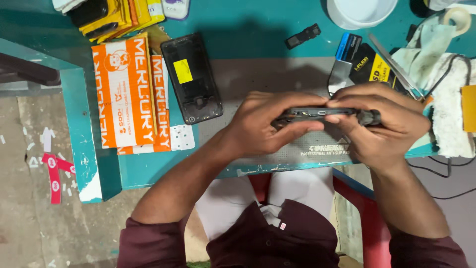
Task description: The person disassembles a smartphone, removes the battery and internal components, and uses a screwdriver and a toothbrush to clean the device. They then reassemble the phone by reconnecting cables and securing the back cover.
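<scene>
Gripping a dark phone [317,113] edge-up, both hands work over the grey mat [277,74] near the desk's [248,30] front edge. Left hand [265,124]: fingers closed round the phone's left end, thumb beneath. Right hand [384,124]: fingers wrapped over the right end, also pinching a black tool [369,117] against it. Open phone shell [192,77] lies face-up left of the mat, beside orange boxes [130,94] near the desk's left edge. White bowl [361,11] at far edge.
</scene>
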